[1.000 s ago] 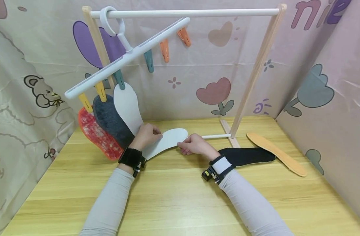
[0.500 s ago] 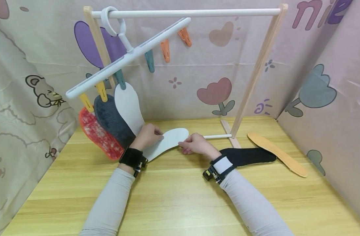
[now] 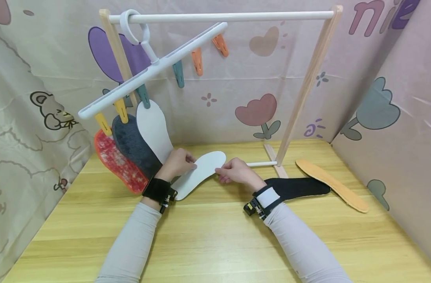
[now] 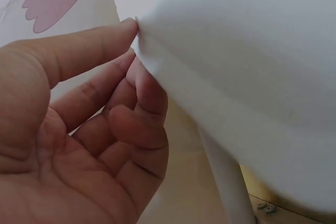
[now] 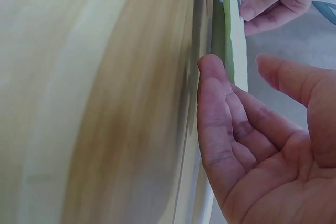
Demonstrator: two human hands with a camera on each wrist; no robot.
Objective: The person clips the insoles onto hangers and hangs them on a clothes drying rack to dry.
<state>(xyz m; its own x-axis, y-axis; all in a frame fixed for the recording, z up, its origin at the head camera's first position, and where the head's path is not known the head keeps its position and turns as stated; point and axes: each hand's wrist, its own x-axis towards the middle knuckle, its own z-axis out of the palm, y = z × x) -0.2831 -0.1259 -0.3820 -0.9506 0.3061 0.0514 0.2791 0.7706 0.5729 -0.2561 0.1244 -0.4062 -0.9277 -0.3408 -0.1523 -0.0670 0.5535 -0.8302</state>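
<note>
My left hand (image 3: 175, 162) pinches the edge of a white insole (image 3: 203, 169) between thumb and fingers; in the left wrist view the insole (image 4: 252, 77) fills the right side. The insole tilts upward over the table. My right hand (image 3: 236, 171) is at its opposite edge. In the right wrist view, its fingers (image 5: 216, 108) lie against the thin green edge, while the thumb is held slightly apart. A white insole (image 3: 153, 125), a dark grey insole (image 3: 134, 141) and a red insole (image 3: 120, 161) hang from clips on a white hanger (image 3: 155, 68) at the left.
The hanger hooks over the white rod (image 3: 229, 17) of a wooden rack (image 3: 309, 86). Further along it hang a teal clip (image 3: 178, 74) and orange clips (image 3: 197, 62). At the right, a black insole (image 3: 298, 188) and an orange insole (image 3: 330, 184) overlap on the table (image 3: 208, 243).
The white insole between the hands has turned, so more of its face shows and its near end sits lower. Both hands have barely moved.
</note>
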